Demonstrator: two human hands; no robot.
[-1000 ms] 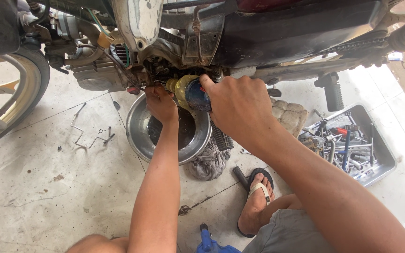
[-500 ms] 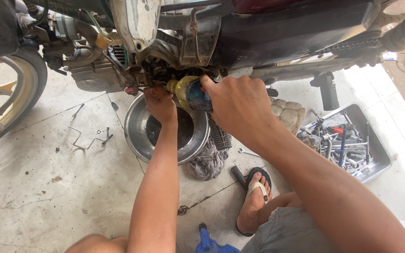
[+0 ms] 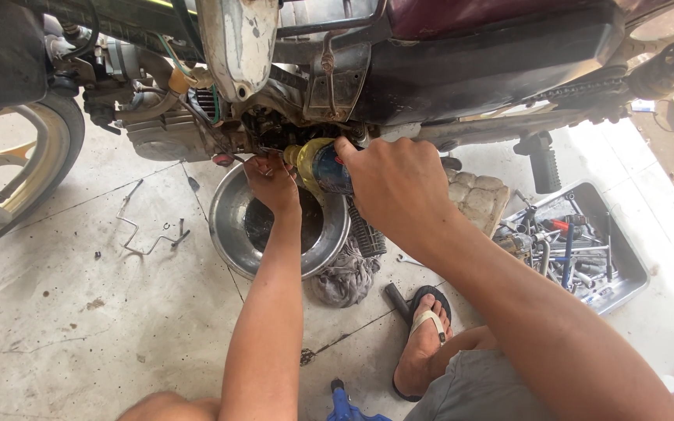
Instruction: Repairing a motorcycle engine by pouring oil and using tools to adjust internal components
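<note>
My right hand (image 3: 395, 183) grips a small plastic bottle (image 3: 315, 164) with yellowish liquid and a blue label, tipped sideways with its neck pointing left at the underside of a motorcycle engine (image 3: 274, 125). My left hand (image 3: 272, 181) reaches up under the engine right beside the bottle's mouth, fingers closed around something small that I cannot make out. Both hands hover above a round steel bowl (image 3: 232, 234) on the concrete floor, with dark liquid in its bottom.
The motorcycle fills the top, its front wheel (image 3: 21, 183) at left and footpeg (image 3: 544, 164) at right. A grey rag (image 3: 345, 277) lies by the bowl. A tray of tools (image 3: 587, 249) sits right. A bent metal rod (image 3: 146, 234) lies left. My sandalled foot (image 3: 423, 343) rests below.
Both hands stay at the engine with the bottle tipped. The view has shifted slightly; nothing else has visibly moved.
</note>
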